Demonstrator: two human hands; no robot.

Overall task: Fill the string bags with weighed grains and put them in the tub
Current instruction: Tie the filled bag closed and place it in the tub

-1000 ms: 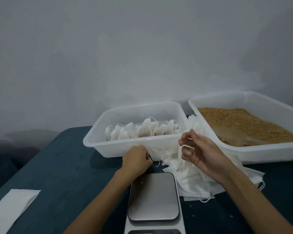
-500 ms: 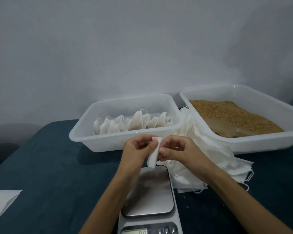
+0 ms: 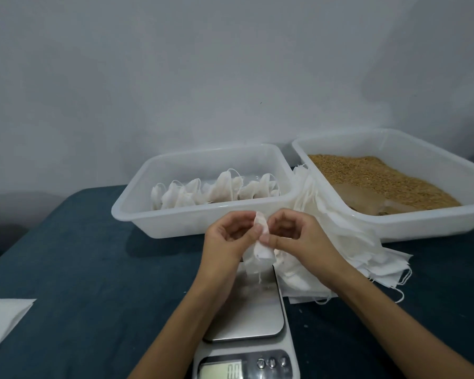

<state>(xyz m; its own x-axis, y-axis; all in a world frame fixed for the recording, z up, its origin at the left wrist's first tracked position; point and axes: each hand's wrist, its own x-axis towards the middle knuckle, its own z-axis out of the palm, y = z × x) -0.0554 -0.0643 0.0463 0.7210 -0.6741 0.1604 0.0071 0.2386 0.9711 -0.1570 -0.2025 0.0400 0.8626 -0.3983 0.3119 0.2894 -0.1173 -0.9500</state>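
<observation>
Head view: an empty string bag (image 3: 262, 243) is pinched at its mouth between the left hand (image 3: 227, 239) and right hand (image 3: 298, 236), above the scale (image 3: 246, 310). Opening step, apparently; next it needs grains (image 3: 372, 176), then the tub (image 3: 203, 214).

A: Which parts of the person appear?
B: Two forearms, entering from the lower edge, with the left hand (image 3: 226, 236) and right hand (image 3: 298, 236) at their ends.

A: What is worn?
B: Both forearms are bare as far as the frame shows; any sleeve lies outside the view. Rings, watch, gloves: none visible. Fingernails short and plain where they show.
</observation>
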